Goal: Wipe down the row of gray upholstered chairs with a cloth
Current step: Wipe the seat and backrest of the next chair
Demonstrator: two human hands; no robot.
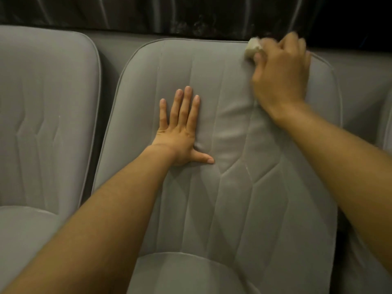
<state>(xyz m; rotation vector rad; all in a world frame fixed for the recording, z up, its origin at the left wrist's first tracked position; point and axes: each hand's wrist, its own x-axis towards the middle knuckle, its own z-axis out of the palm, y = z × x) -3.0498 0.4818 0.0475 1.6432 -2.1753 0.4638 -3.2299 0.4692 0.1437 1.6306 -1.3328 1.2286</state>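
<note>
Three gray upholstered chairs show in the row, two plainly and one only as a sliver. The person's left hand [180,132] lies flat on the backrest of the middle chair [233,187], its fingers straight and close together, its thumb spread out to the side, and the fabric dimples under the palm. Up and to the right of it, the right hand [280,75] is curled around the one cloth [252,48], a small pale wad that sticks out past the fingers on their left. It presses the cloth against the top right corner of the same backrest; both this hand and the cloth are blurred. Well to the left of the flat hand stands the neighbouring chair [46,113], with a dark gap between the two backrests. Beyond the right forearm, at the picture's edge, a strip of the third chair [386,128] shows. Below the left forearm lies the middle chair's seat cushion [186,272]. Above both hands, behind the backrests, hangs a dark curtain [148,13]. Both bare forearms cross the backrest and hide parts of its stitching.
</note>
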